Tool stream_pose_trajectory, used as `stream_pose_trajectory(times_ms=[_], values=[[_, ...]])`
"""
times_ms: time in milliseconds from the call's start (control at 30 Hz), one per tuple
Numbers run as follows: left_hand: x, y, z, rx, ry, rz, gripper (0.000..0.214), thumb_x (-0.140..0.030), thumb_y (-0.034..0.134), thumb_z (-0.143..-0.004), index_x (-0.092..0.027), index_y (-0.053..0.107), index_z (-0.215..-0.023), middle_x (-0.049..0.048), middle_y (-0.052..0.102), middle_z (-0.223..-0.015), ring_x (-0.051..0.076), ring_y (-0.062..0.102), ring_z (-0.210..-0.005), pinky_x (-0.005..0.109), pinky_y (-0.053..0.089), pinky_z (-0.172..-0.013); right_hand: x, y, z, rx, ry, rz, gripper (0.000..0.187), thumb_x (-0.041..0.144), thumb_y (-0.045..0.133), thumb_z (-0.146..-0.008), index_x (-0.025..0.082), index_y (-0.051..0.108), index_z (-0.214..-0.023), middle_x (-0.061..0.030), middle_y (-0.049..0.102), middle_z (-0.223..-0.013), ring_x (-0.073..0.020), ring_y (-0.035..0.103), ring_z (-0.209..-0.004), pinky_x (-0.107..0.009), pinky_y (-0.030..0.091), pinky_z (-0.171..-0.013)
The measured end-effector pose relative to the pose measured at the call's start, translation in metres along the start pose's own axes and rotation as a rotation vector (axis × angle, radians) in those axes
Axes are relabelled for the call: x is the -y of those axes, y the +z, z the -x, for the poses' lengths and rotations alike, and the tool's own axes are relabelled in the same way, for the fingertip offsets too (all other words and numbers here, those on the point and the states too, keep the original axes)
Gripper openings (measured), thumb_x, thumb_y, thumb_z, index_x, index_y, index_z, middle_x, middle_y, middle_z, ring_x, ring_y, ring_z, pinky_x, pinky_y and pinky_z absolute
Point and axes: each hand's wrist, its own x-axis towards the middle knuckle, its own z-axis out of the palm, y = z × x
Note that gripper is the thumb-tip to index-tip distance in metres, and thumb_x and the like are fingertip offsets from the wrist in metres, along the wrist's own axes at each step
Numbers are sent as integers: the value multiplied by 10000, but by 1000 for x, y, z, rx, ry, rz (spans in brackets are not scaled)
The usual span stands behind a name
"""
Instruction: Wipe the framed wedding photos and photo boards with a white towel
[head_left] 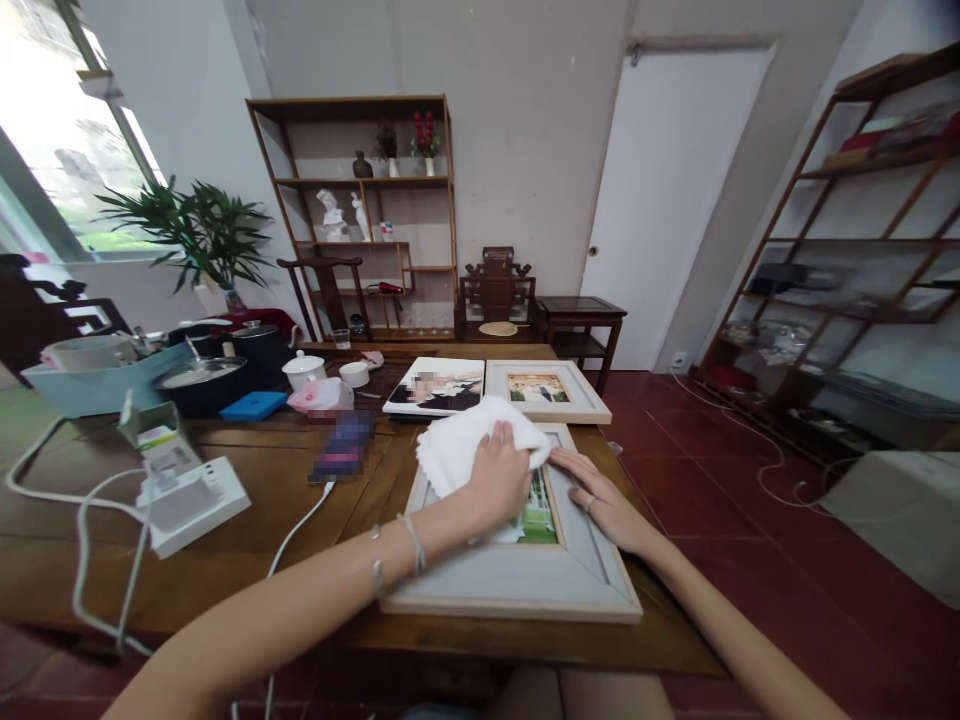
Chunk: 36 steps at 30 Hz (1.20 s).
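Note:
A picture frame (510, 595) with a pale wooden rim and a light grey mat lies flat on the brown wooden table (277, 460), near its right end. Inside it is a photo (541, 522) with green in it, partly covered. My left hand (501, 480) presses on a white cloth (454, 445) spread over the upper part of the frame, fingers bent into the fabric. On the frame's right side rests my right hand (609, 510), its fingers stretched out along the edge beside the cloth.
Beyond the frame lie a second framed photo (592, 398) and a photo panel (405, 400). Left of them are a phone (343, 445) with a white cable (289, 540), an opened white box (199, 505), a lidded pan (201, 385) and a light blue basket (90, 390).

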Motion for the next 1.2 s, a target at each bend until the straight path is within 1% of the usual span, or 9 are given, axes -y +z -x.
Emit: stream_pose_trajectory(times_ms=[100,233,433,600,700,867,967,1133,1200], values=[[0,10,-20,-5,100,13,328,-243,420,-886,-93,587,-1125,201,328,-1405,305,268,-1317,447,268,-1036,5,2,2,-63,114,-46,547,400,357,-903,268,232,-1418,-40,222,-1502,-224,179,-1379,-477,114,-1125],[-11,16,-16,31,227,18,312,-238,446,-872,-70,623,-1066,215,324,-1403,315,263,-1317,452,236,-1054,6,5,4,-98,158,-97,633,505,302,-907,258,84,-1448,-32,92,-1534,-194,91,-1398,-438,69,-1136],[-30,-3,30,100,419,0,299,-240,464,-848,-64,649,-1003,253,328,-1384,359,335,-1271,476,309,-998,2,5,3,-119,100,-94,552,508,244,-921,272,230,-1420,-20,107,-1534,-188,70,-1401,-455,44,-1138],[-38,-19,78,98,598,-70,189,-205,584,-753,-60,672,-837,259,539,-1181,321,516,-1106,393,411,-912,3,2,0,-55,38,-39,459,459,369,-908,289,418,-1332,-40,284,-1483,-216,196,-1374,-499,126,-1124],[-29,-24,96,111,582,-71,98,-162,613,-725,-93,663,-776,209,619,-1041,284,588,-963,387,449,-845,1,0,-1,-7,-17,4,427,422,442,-887,278,484,-1287,-64,412,-1409,-233,258,-1347,-514,186,-1104],[10,-47,105,200,451,62,181,-99,604,-664,-172,648,-824,89,597,-1162,224,607,-926,339,474,-821,-4,-2,0,33,-115,38,386,360,451,-874,255,550,-1232,-82,495,-1337,-268,286,-1319,-540,226,-1073],[38,-59,102,12,254,45,307,-19,503,-682,-177,656,-895,59,592,-1194,220,603,-973,324,501,-801,-4,-3,0,36,-119,36,389,324,438,-866,263,548,-1235,-71,492,-1342,-273,290,-1313,-550,228,-1065],[84,-56,81,-607,78,-107,354,6,379,-778,-102,657,-968,110,526,-1275,251,436,-1222,429,404,-986,-2,-3,0,41,-112,37,404,285,436,-846,286,544,-1235,-50,491,-1346,-279,285,-1314,-560,236,-1057],[95,-45,74,-670,86,-123,377,31,351,-784,-103,663,-949,96,516,-1288,237,378,-1268,437,363,-1025,-1,-3,0,37,-117,40,409,271,433,-841,283,544,-1235,-50,493,-1345,-280,283,-1315,-563,239,-1055]])
